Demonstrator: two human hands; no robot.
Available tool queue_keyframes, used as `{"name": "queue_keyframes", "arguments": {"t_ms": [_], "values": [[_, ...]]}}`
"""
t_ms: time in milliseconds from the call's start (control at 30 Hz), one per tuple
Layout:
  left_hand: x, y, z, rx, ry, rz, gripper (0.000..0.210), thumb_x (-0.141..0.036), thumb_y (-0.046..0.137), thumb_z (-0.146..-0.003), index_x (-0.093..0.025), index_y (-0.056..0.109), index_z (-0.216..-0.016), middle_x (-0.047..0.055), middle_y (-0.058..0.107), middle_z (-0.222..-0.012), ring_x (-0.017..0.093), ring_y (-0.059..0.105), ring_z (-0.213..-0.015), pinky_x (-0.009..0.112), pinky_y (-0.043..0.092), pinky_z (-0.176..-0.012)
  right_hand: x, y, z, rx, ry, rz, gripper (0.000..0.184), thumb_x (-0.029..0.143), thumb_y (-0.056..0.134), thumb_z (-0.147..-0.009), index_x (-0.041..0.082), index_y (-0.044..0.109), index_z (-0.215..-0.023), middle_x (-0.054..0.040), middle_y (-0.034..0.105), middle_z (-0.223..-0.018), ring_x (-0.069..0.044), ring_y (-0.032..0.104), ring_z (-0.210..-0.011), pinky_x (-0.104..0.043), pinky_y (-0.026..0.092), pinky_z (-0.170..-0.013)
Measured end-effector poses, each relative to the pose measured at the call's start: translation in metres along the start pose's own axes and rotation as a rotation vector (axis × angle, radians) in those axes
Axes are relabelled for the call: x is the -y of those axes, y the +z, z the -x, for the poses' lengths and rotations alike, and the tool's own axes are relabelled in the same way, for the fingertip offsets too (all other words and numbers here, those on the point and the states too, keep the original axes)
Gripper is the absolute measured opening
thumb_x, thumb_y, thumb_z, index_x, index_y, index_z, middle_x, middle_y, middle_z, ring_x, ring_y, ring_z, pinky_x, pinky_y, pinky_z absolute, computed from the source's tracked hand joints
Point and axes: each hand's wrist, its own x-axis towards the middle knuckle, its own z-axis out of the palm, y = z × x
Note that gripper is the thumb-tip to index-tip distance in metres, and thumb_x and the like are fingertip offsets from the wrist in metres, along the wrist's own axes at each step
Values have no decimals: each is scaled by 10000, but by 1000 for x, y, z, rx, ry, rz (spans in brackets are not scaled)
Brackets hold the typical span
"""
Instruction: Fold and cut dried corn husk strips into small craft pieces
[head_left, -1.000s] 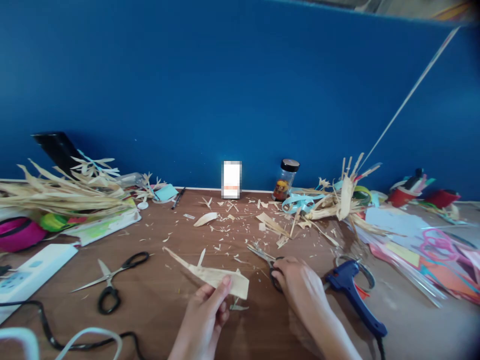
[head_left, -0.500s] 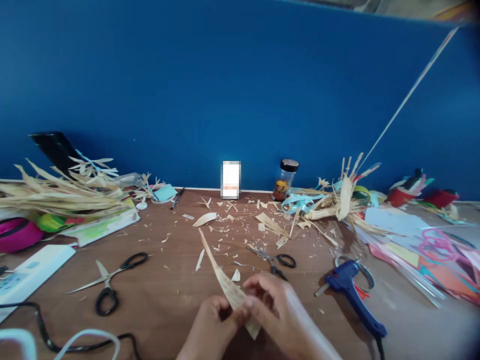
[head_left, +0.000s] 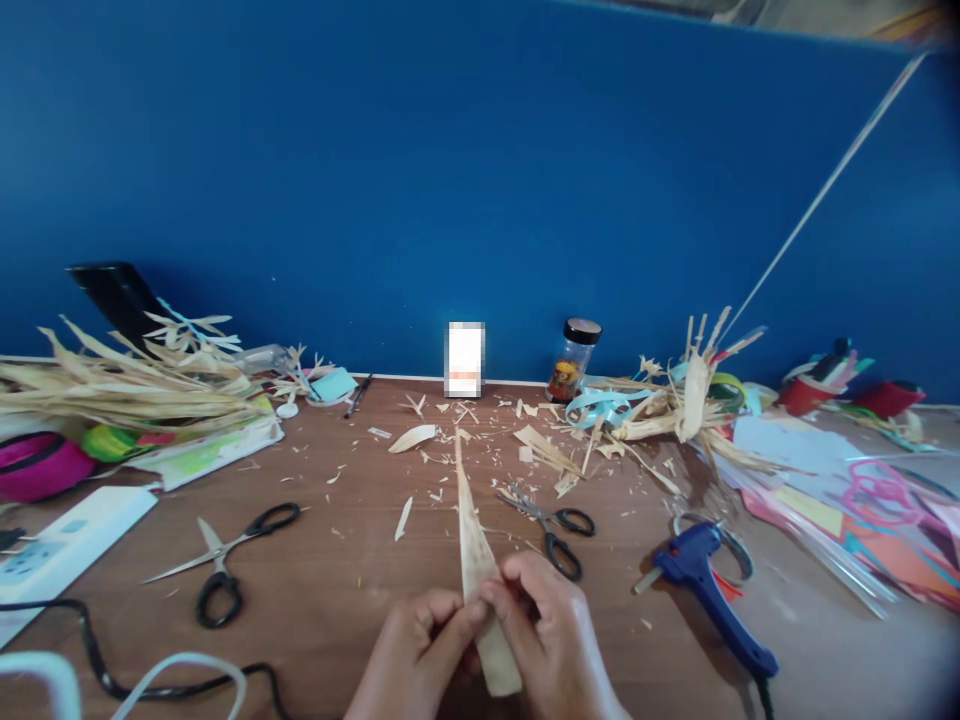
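Count, desk (head_left: 322, 600). Hands: qty 2 (1 L hand (head_left: 426, 648), 1 R hand (head_left: 559, 630)). Husk strip (head_left: 474, 550), held: qty 1. Scissors (head_left: 217, 551) w/ blk handles: qty 2 prs. Blue glue gun (head_left: 696, 555): qty 1. Jar (head_left: 570, 362) w/ blk lid: qty 1. Power strip (head_left: 94, 525): qty 1. Blk cable (head_left: 88, 640): min. 1. Pen (head_left: 358, 397) or sim.: qty 1. Magenta pouch (head_left: 45, 475): qty 1. Red cup (head_left: 801, 396) w/ pens (head_left: 834, 368): qty 1 (pen ct. unclear, overlapping). Husk piles (head_left: 135, 390): qty 2, 1 per side. Lt-blue ribbon tangle (head_left: 600, 405): qty 1. Blurred white rect. (head_left: 465, 360): qty 1. Loose husk scraps (head_left: 403, 520): dozens, too sm. for exact ct.
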Motion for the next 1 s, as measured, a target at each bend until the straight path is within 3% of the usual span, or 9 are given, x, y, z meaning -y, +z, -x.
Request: {"name": "queue_keyframes", "arguments": {"t_ms": [200,433,633,800,1000], "values": [[4,10,0,-253,138,52,298,-420,556,-726,-147,674,-721,32,616,-622,172,533,-637,211,413,-590,0,17,9,-41,4,9,182,300,414,-852,194,486,-721,34,510,-531,-104,477,-469,-193,345,-469],[7,17,5,-554,301,106,153,-332,672,-634,-180,659,-649,21,613,-639,165,561,-632,197,438,-586,-1,34,20,-215,62,-34,197,347,448,-830,213,416,-689,39,496,-502,-105,464,-412,-200,342,-424],[6,24,8,-521,224,338,225,-365,650,-661,-195,556,-776,10,604,-659,141,555,-581,198,449,-552,8,35,20,-197,58,-110,233,385,427,-835,220,426,-671,36,469,-516,-119,475,-448,-211,383,-455],[1,27,10,-446,171,316,240,-416,631,-666,-201,528,-693,-7,568,-557,132,525,-517,186,419,-482,15,33,13,-192,79,-234,250,391,421,-844,219,474,-670,21,515,-557,-124,497,-502,-207,428,-500],[1,26,11,-518,239,202,247,-446,596,-685,-201,596,-707,25,634,-635,154,559,-579,202,437,-570,13,36,8,-165,106,-319,241,402,415,-839,208,484,-714,24,499,-563,-119,482,-504,-201,433,-503]]}}
